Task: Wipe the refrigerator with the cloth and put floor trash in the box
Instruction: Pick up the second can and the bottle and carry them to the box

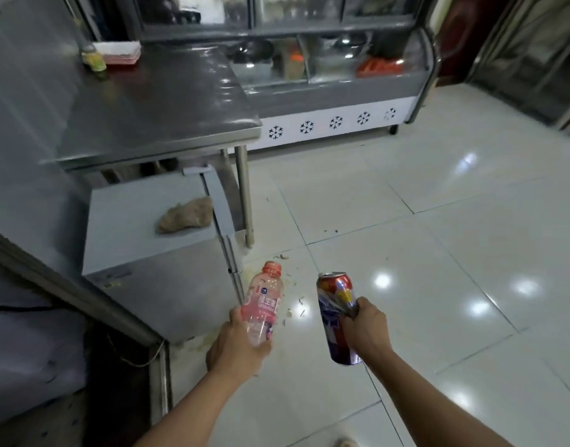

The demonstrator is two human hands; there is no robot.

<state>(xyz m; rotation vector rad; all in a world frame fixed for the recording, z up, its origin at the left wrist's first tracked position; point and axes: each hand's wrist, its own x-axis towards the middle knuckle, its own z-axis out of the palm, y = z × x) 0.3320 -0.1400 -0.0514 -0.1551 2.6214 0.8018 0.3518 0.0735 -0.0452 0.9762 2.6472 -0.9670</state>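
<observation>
My left hand [236,346] grips an empty clear plastic bottle [264,301] with a pink label and no cap, neck pointing away from me. My right hand [369,329] holds a red and blue drink can [336,314] with an open top, together with a bit of crinkled clear wrapper. A crumpled brown cloth [185,215] lies on top of a small grey refrigerator [141,240] to the left, under a steel table. Small scraps of trash [293,285] are scattered on the white tiled floor beside the refrigerator. No box is in view.
A stainless steel table [154,104] stands over the refrigerator, with a yellow bottle [93,58] and a stack of red-and-white trays [117,53] at its back. A glass display freezer [335,88] with snowflake marks runs along the far wall. Glossy floor tiles [438,253] stretch to the right.
</observation>
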